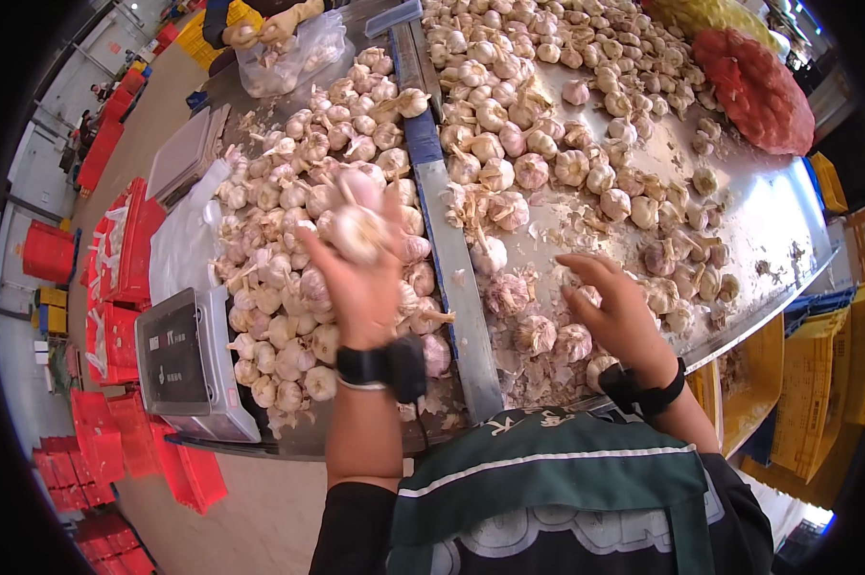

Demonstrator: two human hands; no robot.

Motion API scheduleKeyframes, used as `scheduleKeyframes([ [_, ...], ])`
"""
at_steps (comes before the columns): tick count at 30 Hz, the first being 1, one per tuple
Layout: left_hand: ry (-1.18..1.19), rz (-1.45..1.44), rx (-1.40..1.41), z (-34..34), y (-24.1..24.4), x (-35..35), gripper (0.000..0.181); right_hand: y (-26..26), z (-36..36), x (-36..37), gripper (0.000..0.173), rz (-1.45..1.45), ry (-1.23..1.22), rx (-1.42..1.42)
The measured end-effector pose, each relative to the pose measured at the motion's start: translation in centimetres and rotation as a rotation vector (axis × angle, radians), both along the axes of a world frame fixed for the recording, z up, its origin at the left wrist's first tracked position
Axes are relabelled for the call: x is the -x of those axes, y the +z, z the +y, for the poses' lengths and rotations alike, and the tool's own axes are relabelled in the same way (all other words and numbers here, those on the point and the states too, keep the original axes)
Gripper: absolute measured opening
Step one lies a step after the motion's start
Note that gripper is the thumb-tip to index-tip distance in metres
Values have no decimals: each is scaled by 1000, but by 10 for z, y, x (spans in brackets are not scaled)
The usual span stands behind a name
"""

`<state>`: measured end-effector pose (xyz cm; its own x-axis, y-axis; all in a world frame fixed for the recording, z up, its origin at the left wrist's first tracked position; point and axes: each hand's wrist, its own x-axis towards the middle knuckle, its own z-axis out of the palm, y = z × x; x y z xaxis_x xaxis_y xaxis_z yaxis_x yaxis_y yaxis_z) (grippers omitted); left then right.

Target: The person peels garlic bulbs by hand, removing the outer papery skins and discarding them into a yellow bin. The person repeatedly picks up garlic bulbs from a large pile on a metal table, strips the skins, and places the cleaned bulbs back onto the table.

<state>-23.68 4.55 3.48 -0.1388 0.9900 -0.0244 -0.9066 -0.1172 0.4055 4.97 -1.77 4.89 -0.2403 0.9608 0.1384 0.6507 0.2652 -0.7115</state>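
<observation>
My left hand (364, 295) is raised, palm up, above a heap of garlic bulbs (278, 269) left of the metal divider (450, 273). A blurred garlic bulb (360, 233) sits between its thumb and fingers, with another pinkish bulb (362, 188) just beyond it. On the divider's other side, my right hand (619, 309) hovers with fingers apart over the metal table (547, 233). Below its fingertips lies a bulb (589, 295), partly hidden. Purplish bulbs (535, 334) and loose skins are scattered near this hand.
A digital scale (177, 359) stands at the left table edge, with plastic bags (188, 226) behind it. Opposite, another person's gloved hands (278, 29) are at a clear bag (292, 61). A red mesh sack (752, 90) lies far right; red crates (119, 345) and yellow crates (799, 395) flank the table.
</observation>
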Motion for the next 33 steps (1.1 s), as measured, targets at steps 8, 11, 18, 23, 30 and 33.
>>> scheduleKeyframes([
  [8,-335,1812,-445,-16,-48,-61,35,-79,-7,-45,38,-516,34,211],
  [11,-399,2257,-740,-43,-77,-94,37,-83,1,-53,46,-480,65,252],
  [18,-497,2038,-617,-12,-108,-93,32,-77,8,-59,50,-201,-99,402],
  [23,-385,1889,-422,-11,-96,-91,43,-39,-1,-40,42,688,-172,553],
  [30,-741,650,94,-27,-41,-82,59,-24,-13,-35,56,1088,-75,621],
  [33,-742,341,-17,-39,-35,-82,74,-31,-15,-31,55,1452,-52,717],
])
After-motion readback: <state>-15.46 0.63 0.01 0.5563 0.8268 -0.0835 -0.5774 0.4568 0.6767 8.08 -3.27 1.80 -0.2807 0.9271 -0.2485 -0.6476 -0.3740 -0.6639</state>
